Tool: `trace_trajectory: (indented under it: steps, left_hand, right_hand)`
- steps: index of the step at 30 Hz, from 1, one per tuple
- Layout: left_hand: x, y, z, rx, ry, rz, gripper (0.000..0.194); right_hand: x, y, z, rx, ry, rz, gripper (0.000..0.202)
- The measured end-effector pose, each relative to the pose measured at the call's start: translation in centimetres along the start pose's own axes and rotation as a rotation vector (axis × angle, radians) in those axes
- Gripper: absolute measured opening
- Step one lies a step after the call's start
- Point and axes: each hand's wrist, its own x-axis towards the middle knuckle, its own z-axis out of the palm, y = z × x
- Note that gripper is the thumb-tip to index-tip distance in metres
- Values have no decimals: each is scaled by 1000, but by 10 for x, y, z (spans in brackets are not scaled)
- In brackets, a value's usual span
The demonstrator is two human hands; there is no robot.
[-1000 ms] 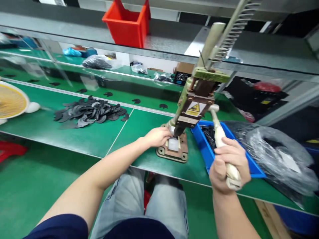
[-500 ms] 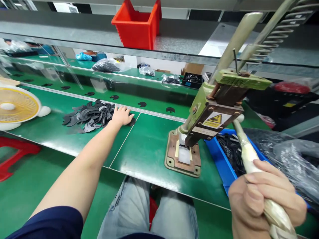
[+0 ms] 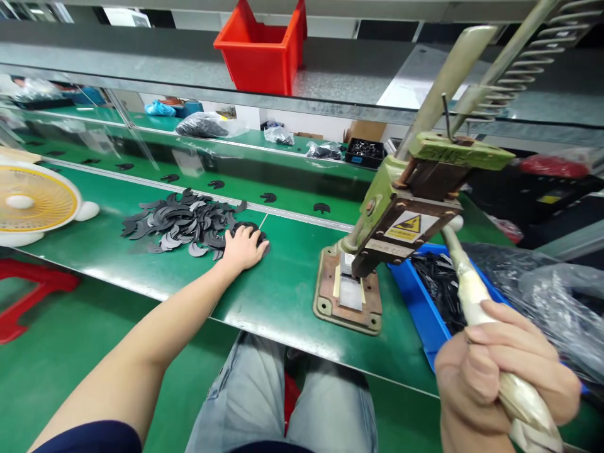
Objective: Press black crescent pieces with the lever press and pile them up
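Note:
My left hand [image 3: 243, 248] lies palm down at the right edge of a pile of flat black crescent-shaped pieces [image 3: 184, 217]. Its fingers are spread over a few of them; what is under the palm is hidden. My right hand [image 3: 503, 368] is wrapped around the lever handle [image 3: 472, 289], which is covered in pale wrapping. That lever belongs to a green hand press [image 3: 401, 207] with a yellow warning label. Below the ram, the press base [image 3: 325, 296] carries a pale metal plate [image 3: 350, 293] with no black piece visible on it.
A blue bin [image 3: 425, 327] of black strips stands right of the press, beside clear plastic bags [image 3: 561, 296]. Black notched pieces [image 3: 268, 197] lie spaced along the green strip behind the table. A fan [image 3: 38, 204] is at left. A red bin [image 3: 262, 60] sits on the shelf above.
My left hand has moved toward me and slightly right, and some black pieces at the pile's right edge have shifted with it. My right hand stays on the lever.

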Motion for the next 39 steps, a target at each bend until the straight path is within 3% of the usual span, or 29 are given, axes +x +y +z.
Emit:
trace_trajectory:
  steps: [5, 8, 11, 14, 18, 21, 24, 28, 33, 39]
  left_hand:
    - [-41, 40, -4, -83, 11, 110, 53]
    - [-33, 45, -11, -119, 0, 182, 54]
    - [11, 22, -19, -116, 40, 160, 59]
    - [71, -25, -23, -19, 31, -6, 67]
    - [129, -79, -14, 87, -191, -198, 82]
    - [139, -88, 1, 105, -340, -188, 87]
    - [124, -75, 17, 99, -367, -117, 88]
    - [83, -49, 25, 77, -312, 4, 85]
    - [33, -18, 8, -58, -260, 245, 70]
    - [-13, 12, -19, -171, -225, 419, 57]
  right_hand:
    - [4, -6, -13, -23, -180, 42, 32]
    - [5, -8, -15, -30, -225, 64, 33]
    - [3, -7, -8, -8, -118, 34, 41]
    - [1, -6, -2, -4, -36, 10, 45]
    - [2, -7, -3, -12, -66, -1, 41]
    - [3, -10, -6, -44, -79, 40, 40]
    - [2, -10, -5, -54, -56, 52, 43]
    - [1, -8, -3, -36, -45, 46, 42]
    - [4, -15, -9, -8, -177, 77, 30]
    - [10, -34, -14, 12, -340, 114, 14]
